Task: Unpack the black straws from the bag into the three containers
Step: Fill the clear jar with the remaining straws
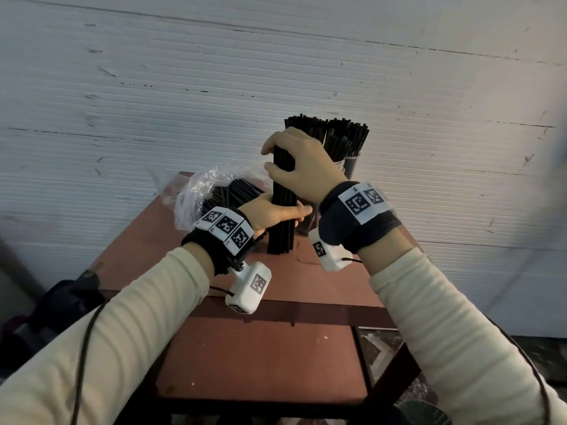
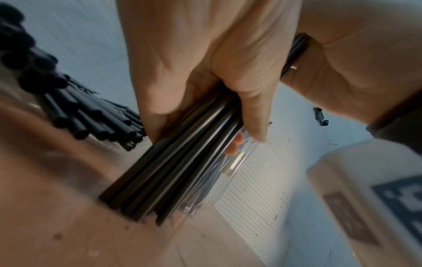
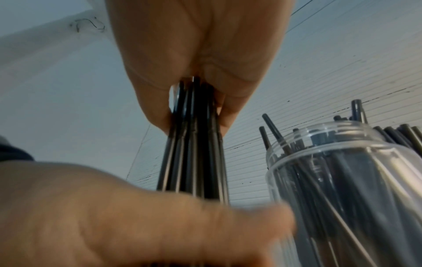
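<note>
A bundle of black straws (image 1: pixel 280 228) stands upright with its lower ends on the red-brown table (image 1: pixel 260 348). My right hand (image 1: pixel 276 159) grips the bundle near its top. My left hand (image 1: pixel 276 211) wraps round its lower half. In the left wrist view the fingers (image 2: pixel 251 115) curl over the bundle (image 2: pixel 173 171). In the right wrist view the bundle (image 3: pixel 196 153) rises from my blurred left hand (image 3: pixel 137 216) into my right hand (image 3: pixel 196 101). A clear plastic bag (image 1: pixel 199 191) with more straws (image 1: pixel 227 194) lies to the left.
Just right of the bundle stands a clear jar (image 3: pixel 342 180) holding several straws. Behind my right hand, containers (image 1: pixel 352 162) packed with upright straws (image 1: pixel 337 136) stand at the table's far right corner. A white wall runs close behind, and the table edges drop off on both sides.
</note>
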A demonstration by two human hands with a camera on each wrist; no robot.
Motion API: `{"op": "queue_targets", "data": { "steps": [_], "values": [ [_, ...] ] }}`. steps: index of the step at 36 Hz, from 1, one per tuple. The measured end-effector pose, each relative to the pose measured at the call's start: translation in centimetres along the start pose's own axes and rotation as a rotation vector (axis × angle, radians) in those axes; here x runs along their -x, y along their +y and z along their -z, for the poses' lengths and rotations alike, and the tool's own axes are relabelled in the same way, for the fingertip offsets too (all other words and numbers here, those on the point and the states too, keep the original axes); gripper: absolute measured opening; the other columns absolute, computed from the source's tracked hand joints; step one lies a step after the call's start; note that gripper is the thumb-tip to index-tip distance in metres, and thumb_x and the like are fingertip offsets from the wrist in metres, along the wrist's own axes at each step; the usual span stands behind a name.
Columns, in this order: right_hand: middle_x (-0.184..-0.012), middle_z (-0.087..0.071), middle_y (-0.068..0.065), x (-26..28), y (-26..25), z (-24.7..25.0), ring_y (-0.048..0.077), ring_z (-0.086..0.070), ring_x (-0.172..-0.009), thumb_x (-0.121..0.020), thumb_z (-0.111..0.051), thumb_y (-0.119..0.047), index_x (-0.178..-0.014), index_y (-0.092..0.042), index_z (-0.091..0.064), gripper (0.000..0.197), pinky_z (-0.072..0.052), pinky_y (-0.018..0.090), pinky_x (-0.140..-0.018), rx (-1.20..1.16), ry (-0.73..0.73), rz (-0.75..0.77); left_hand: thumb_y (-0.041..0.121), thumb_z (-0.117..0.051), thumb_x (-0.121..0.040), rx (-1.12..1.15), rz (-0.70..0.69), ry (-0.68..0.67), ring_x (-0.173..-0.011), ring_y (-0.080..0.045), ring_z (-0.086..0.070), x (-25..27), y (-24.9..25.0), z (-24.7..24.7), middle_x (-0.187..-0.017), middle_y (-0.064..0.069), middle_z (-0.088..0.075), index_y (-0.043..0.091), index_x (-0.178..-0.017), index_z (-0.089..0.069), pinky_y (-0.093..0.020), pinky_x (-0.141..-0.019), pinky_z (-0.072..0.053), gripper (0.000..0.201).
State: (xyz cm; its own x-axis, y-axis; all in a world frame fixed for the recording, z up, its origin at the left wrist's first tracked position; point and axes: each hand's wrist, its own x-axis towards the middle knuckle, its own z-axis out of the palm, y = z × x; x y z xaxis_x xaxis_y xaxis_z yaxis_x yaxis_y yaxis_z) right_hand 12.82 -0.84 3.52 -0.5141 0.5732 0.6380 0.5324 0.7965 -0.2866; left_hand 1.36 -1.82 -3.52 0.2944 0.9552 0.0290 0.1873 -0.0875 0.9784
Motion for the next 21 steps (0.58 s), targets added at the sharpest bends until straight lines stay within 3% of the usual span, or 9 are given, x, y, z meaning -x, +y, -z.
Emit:
{"op": "queue_targets", "data": {
  "steps": [3, 5, 7, 10, 13, 15, 18, 19, 21],
  "values": [
    [-0.119, -0.054, 0.004, -0.1, -0.1, 0.5, 0.008, -0.049, -0.107, -0.082, -0.071, -0.028, -0.121, -0.012, -0.056, 0.044, -0.034, 0.013, -0.091, -0.019, 0.034, 0.002, 0.037, -0.063, -0.092, -0.025, -0.041, 0.049, -0.093, -0.022, -0.060, 0.2, 0.5, -0.2, -0.094, -0.020, -0.066, -0.002, -0.092, -0.067, -0.035, -0.102, -0.044, 0.040],
    [-0.131, -0.047, 0.004, 0.0, -0.3, 1.3, 0.006, -0.043, -0.118, -0.079, -0.076, -0.035, -0.134, -0.012, -0.045, 0.067, -0.032, 0.013, -0.098, -0.054, 0.091, -0.019, 0.044, -0.059, -0.091, -0.058, -0.082, 0.061, -0.090, -0.019, -0.061, 0.3, 1.0, -0.1, -0.083, -0.014, -0.065, 0.006, -0.073, -0.062, -0.042, -0.110, -0.036, 0.043],
    [-0.132, -0.041, 0.001, 0.3, -0.4, 2.0, 0.005, -0.041, -0.118, -0.076, -0.078, -0.041, -0.138, -0.013, -0.038, 0.079, -0.036, 0.013, -0.098, -0.102, 0.156, -0.054, 0.050, -0.058, -0.087, -0.054, -0.114, 0.049, -0.087, -0.013, -0.061, 0.4, 1.6, 0.2, -0.078, -0.008, -0.063, 0.006, -0.073, -0.056, -0.047, -0.114, -0.031, 0.046],
    [-0.118, -0.039, -0.006, 0.8, -0.4, 2.6, -0.001, -0.042, -0.099, -0.070, -0.081, -0.048, -0.126, -0.016, -0.043, 0.075, -0.037, 0.010, -0.085, -0.140, 0.210, -0.114, 0.047, -0.059, -0.088, -0.086, -0.147, -0.025, -0.079, -0.008, -0.058, 0.8, 2.9, 0.5, -0.072, 0.002, -0.059, 0.009, -0.082, -0.056, -0.042, -0.104, -0.040, 0.039],
    [-0.099, -0.049, -0.003, 0.8, -0.3, 3.3, 0.008, -0.049, -0.089, -0.065, -0.082, -0.053, -0.098, -0.020, -0.053, 0.056, -0.042, 0.019, -0.077, -0.181, 0.052, -0.166, 0.031, -0.058, -0.096, -0.224, -0.196, -0.097, -0.075, -0.005, -0.061, 1.3, 3.9, 0.3, -0.075, 0.000, -0.063, 0.003, -0.085, -0.062, -0.027, -0.084, -0.044, 0.030],
    [-0.089, -0.062, 0.012, 1.0, -0.2, 3.3, 0.022, -0.059, -0.082, -0.068, -0.082, -0.048, -0.089, -0.007, -0.060, 0.052, -0.050, 0.035, -0.073, -0.191, -0.122, -0.169, 0.016, -0.059, -0.096, -0.218, -0.243, -0.134, -0.084, -0.011, -0.064, 1.5, 4.1, 0.2, -0.084, -0.009, -0.066, -0.006, -0.092, -0.064, -0.026, -0.085, -0.051, 0.023],
    [-0.085, -0.070, 0.010, 1.6, 0.1, 2.9, 0.020, -0.067, -0.081, -0.068, -0.077, -0.053, -0.088, -0.005, -0.068, 0.053, -0.053, 0.041, -0.077, -0.145, -0.202, -0.205, 0.010, -0.063, -0.093, -0.178, -0.249, -0.157, -0.104, -0.023, -0.065, 1.4, 3.6, 0.0, -0.110, -0.022, -0.067, -0.006, -0.113, -0.063, -0.033, -0.096, -0.052, 0.026],
    [-0.081, -0.070, 0.009, 1.8, 0.1, 2.7, 0.020, -0.067, -0.078, -0.067, -0.074, -0.052, -0.084, -0.005, -0.068, 0.051, -0.054, 0.041, -0.075, -0.142, -0.193, -0.195, 0.009, -0.064, -0.092, -0.179, -0.242, -0.146, -0.101, -0.018, -0.066, 1.2, 3.4, -0.1, -0.108, -0.019, -0.069, -0.002, -0.112, -0.065, -0.032, -0.092, -0.054, 0.023],
    [-0.072, -0.066, 0.015, 1.8, 0.2, 2.6, 0.023, -0.063, -0.066, -0.070, -0.073, -0.040, -0.077, 0.004, -0.063, 0.045, -0.053, 0.040, -0.065, -0.148, -0.153, -0.190, 0.005, -0.066, -0.090, -0.174, -0.245, -0.140, -0.083, -0.004, -0.066, 0.9, 3.3, -0.3, -0.088, 0.000, -0.073, 0.008, -0.097, -0.069, -0.020, -0.076, -0.053, 0.008]
  ]
}}
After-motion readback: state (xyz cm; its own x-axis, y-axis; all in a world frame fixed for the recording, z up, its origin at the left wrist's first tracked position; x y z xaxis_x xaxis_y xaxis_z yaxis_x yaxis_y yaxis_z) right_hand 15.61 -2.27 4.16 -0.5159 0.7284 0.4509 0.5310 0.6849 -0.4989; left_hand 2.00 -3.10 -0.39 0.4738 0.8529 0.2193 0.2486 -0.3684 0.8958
